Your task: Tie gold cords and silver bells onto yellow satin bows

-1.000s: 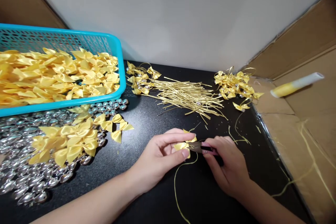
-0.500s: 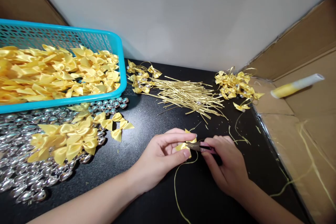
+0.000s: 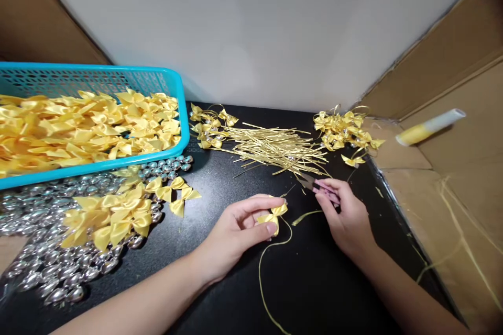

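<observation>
**One bow [image 3: 280, 209] in the left hand [image 3: 239, 225], one pair of snips [image 3: 327, 192] in the right hand [image 3: 349, 217]**

The left hand pinches a single bow of glossy yellow ribbon between thumb and fingers, above the near middle of the table [image 3: 314, 293]. Its long axis, partly covered by the fingers, slants gently up toward the right.

The right hand grips the snips, purple-handled with metal blades. Their long axis runs from the palm toward the far left, tips by the near edge of the gold ties [image 3: 275, 146], clear of the bow.

One thin, pale thread [image 3: 260, 272] curves from beside the bow toward the near edge.

Beyond lie the ties, straight, shiny and too many to count, one silver bead among them, with one cluster of tied bows at each end. To the left, a heap of loose bows [image 3: 126, 212] covers part of the smooth, rounded silver beads [image 3: 58, 272], both uncounted. Behind them stands one blue plastic basket [image 3: 183, 115] with latticed walls, full of bows. One yellow-and-white tube [image 3: 430, 127] juts from the cardboard at right.
</observation>
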{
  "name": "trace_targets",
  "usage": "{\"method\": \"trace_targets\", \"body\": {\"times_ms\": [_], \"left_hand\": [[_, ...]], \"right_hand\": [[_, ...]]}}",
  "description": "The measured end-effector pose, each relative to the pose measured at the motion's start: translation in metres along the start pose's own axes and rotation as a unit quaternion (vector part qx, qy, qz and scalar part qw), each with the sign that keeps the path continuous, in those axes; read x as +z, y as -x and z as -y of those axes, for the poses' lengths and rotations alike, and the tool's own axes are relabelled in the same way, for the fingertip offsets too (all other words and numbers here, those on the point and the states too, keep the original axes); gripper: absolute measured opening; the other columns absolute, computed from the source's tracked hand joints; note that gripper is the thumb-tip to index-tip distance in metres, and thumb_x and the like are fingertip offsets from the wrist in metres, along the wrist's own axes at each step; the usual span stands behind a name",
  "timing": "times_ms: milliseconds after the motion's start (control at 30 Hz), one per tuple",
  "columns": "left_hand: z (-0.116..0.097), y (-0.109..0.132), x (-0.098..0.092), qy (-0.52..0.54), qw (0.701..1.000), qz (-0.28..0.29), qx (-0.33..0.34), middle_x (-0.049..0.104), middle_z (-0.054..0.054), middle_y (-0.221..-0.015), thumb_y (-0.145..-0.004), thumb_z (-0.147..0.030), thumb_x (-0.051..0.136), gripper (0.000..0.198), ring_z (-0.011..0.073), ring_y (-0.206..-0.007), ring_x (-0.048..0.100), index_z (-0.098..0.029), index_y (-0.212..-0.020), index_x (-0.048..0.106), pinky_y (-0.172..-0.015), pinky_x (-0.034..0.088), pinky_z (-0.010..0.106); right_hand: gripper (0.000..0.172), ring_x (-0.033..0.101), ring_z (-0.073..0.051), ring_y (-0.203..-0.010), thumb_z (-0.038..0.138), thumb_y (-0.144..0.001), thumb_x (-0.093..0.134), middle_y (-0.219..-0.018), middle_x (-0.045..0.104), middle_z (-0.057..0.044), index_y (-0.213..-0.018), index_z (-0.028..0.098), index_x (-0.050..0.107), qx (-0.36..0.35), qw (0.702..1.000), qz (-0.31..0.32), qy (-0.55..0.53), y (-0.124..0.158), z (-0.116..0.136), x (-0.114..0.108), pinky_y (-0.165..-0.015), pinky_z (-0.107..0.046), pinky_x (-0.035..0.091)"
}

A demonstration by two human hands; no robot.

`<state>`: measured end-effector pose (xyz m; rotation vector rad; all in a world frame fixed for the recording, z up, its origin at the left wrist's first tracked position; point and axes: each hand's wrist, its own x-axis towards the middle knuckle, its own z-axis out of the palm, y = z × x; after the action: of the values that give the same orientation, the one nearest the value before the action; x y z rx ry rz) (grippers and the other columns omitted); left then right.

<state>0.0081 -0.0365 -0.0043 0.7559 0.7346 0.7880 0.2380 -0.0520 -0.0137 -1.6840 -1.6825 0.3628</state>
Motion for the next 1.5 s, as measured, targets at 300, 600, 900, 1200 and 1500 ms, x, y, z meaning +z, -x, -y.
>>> {"method": "trace_targets", "body": {"times_ms": [300,600,900,1200,1500], "left_hand": [[-0.011,0.009,-0.007,-0.526,0.758,-0.038,0.384,0.075,0.003,-0.106,-0.077,-0.006,0.067,0.044,0.0288,-0.116,0.054,-0.031,-0.113,0.071,-0.104,0.033,0.052],[-0.003,0.003,-0.001,-0.238,0.954,-0.031,0.178,0.072,0.004,-0.093,-0.077,-0.018,0.074,0.018,0.0154,-0.086,0.066,-0.026,-0.093,0.078,-0.076,0.051,0.025],[0.002,-0.002,-0.006,-0.080,0.995,-0.038,0.052,0.069,0.005,-0.098,-0.065,-0.026,0.086,0.027,0.0114,-0.079,0.060,-0.022,-0.092,0.080,-0.071,0.047,0.020],[-0.033,0.017,0.037,0.094,0.995,0.007,0.004,0.068,0.000,-0.070,-0.045,-0.015,0.094,0.055,0.0057,-0.063,0.056,-0.021,-0.097,0.079,-0.065,0.044,0.015],[-0.089,0.019,0.088,-0.036,0.983,0.001,0.179,0.062,0.005,-0.073,-0.082,-0.038,0.069,0.025,0.0131,-0.070,0.052,-0.015,-0.077,0.076,-0.068,0.044,0.024]], "right_hand": [[0.013,0.059,-0.023,-0.088,0.031,-0.094,0.054,-0.098,0.067,-0.007,-0.101,0.021,0.060,-0.088,0.993,-0.020,0.082,-0.008,-0.001,0.001,-0.077,-0.037,0.043],[0.013,0.057,-0.023,-0.088,0.031,-0.092,0.060,-0.096,0.069,-0.004,-0.099,0.022,0.067,-0.076,0.978,-0.042,0.190,-0.010,0.011,0.007,-0.080,-0.039,0.028],[0.019,0.055,-0.026,-0.093,0.033,-0.095,0.054,-0.103,0.068,-0.007,-0.102,0.022,0.067,0.027,0.973,-0.032,0.226,-0.024,0.003,0.012,-0.075,-0.038,0.026],[0.020,0.057,-0.029,-0.093,0.025,-0.092,0.053,-0.104,0.068,-0.009,-0.105,0.020,0.067,0.006,0.979,-0.051,0.195,-0.021,0.000,0.015,-0.076,-0.043,0.034],[0.007,0.060,-0.014,-0.070,0.020,-0.083,0.067,-0.074,0.065,0.001,-0.089,0.022,0.068,-0.271,0.925,-0.043,-0.263,-0.050,0.119,-0.074,-0.066,-0.029,0.050]]}}
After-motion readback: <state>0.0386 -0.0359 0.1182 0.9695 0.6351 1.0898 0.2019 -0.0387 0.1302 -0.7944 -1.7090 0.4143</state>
